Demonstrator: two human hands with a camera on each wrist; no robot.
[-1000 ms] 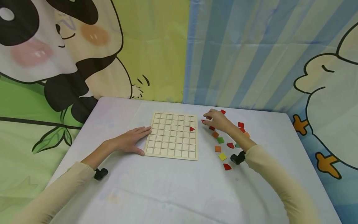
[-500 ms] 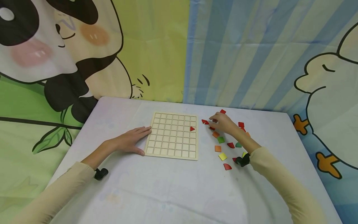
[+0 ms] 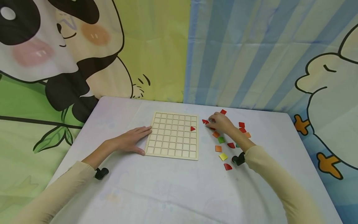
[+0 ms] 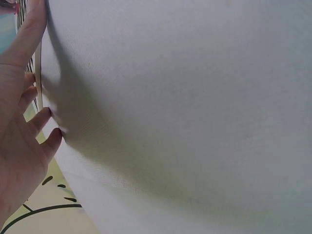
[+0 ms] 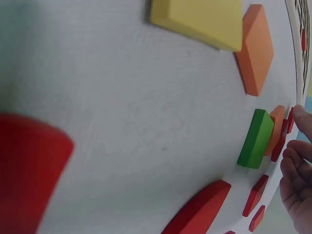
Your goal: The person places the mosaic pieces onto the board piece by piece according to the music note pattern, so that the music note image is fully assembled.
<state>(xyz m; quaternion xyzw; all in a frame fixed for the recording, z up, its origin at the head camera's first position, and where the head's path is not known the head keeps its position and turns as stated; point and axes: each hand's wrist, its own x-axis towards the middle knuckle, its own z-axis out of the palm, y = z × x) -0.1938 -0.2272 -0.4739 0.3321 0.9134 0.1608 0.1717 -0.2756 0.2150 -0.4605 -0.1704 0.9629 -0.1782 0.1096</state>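
My left hand (image 3: 132, 140) rests at the left edge of a pale wooden grid board (image 3: 171, 135), fingers extended and thumb near its front corner. In the left wrist view its fingertips (image 4: 54, 139) touch the table along the board. A red triangle tile (image 3: 193, 128) lies in a cell near the board's right side. Right of the board, my right hand (image 3: 221, 122) is low over loose tiles, its thumb close to red triangular tiles (image 3: 205, 122). In the right wrist view the thumb reaches a red tile (image 5: 291, 120), apart from the bent fingers; whether it presses is unclear.
Loose tiles lie about the right forearm: orange squares (image 3: 218, 148), a green one (image 3: 221, 140), a yellow one (image 3: 223, 156), red quarter-round pieces (image 3: 227, 166) and red squares (image 3: 241, 124). A cartoon-printed cloth (image 3: 156, 49) hangs behind the white table (image 3: 167, 193).
The right hand drew back rightward from the red triangles, baring them, then shifted slightly toward them again. The left hand and the board have stayed in place.
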